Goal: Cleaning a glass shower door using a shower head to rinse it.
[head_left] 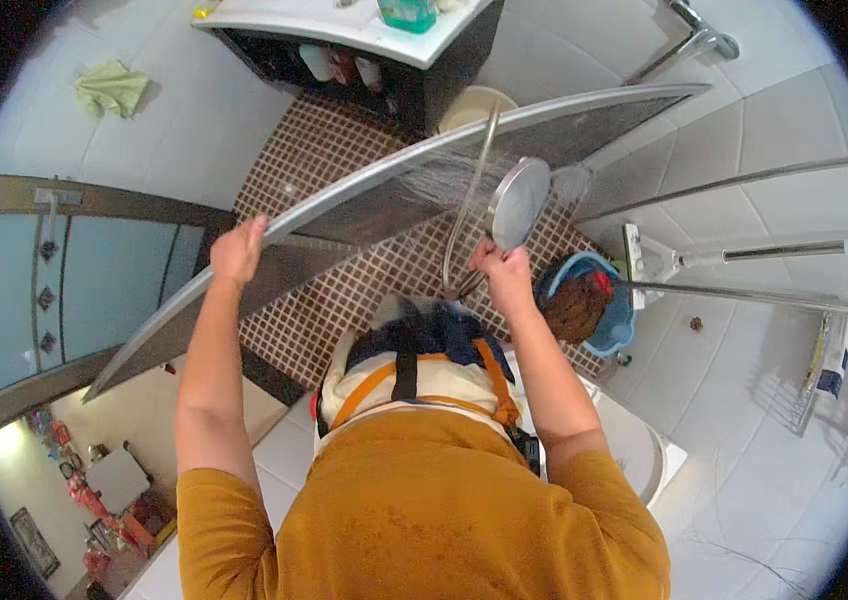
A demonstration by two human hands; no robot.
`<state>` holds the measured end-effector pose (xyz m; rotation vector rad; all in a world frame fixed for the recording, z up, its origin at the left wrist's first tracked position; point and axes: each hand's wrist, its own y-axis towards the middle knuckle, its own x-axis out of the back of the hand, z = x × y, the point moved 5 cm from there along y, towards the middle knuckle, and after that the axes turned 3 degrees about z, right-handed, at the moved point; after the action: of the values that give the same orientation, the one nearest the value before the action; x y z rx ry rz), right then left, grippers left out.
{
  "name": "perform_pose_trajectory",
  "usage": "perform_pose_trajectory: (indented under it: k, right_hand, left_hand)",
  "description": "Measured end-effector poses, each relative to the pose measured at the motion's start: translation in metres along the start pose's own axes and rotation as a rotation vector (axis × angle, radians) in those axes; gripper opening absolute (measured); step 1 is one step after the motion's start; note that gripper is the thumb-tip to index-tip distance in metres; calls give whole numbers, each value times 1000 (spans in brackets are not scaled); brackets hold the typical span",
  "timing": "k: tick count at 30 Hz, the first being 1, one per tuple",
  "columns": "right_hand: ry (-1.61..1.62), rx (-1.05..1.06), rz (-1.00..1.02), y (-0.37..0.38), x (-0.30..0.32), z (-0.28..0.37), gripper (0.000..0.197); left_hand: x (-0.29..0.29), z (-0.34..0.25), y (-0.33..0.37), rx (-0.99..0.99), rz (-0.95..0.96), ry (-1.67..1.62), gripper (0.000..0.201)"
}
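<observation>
My right hand (502, 272) grips the handle of a round silver shower head (521, 203). Water sprays from it toward a glass shower panel (414, 188), wetting the surface. A metal hose (472, 195) loops up in front of the panel and back down near my right hand. On the left, my left hand (239, 250) is closed over the panel's grey metal top rail (354, 190). That rail runs slantwise across the view, from lower left to upper right.
A blue basin (619, 328) with a dark brown bundle stands on the brown mosaic floor (294, 325), right of my right hand. Beyond the panel are a dark vanity with a white top (294, 18) and a pale bucket (464, 105). Metal bars (784, 252) and a wire rack (794, 395) line the right wall.
</observation>
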<state>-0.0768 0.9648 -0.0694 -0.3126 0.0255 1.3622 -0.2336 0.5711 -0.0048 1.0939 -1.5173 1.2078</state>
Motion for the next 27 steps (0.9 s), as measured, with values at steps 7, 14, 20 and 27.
perform_pose_trajectory:
  k: [7, 14, 20, 27]
  right_hand:
    - [-112, -63, 55, 11, 41, 8, 6]
    - [-78, -100, -15, 6, 40, 9, 3]
    - [-302, -134, 65, 3, 34, 16, 31]
    - [-244, -271, 151, -2, 8, 26, 33]
  left_hand:
    - [3, -12, -1, 51, -30, -36, 64]
    - [-2, -13, -10, 112, -39, -18, 61]
    - [3, -14, -10, 95, -95, -15, 58]
    - [8, -9, 7, 35, -103, -20, 58]
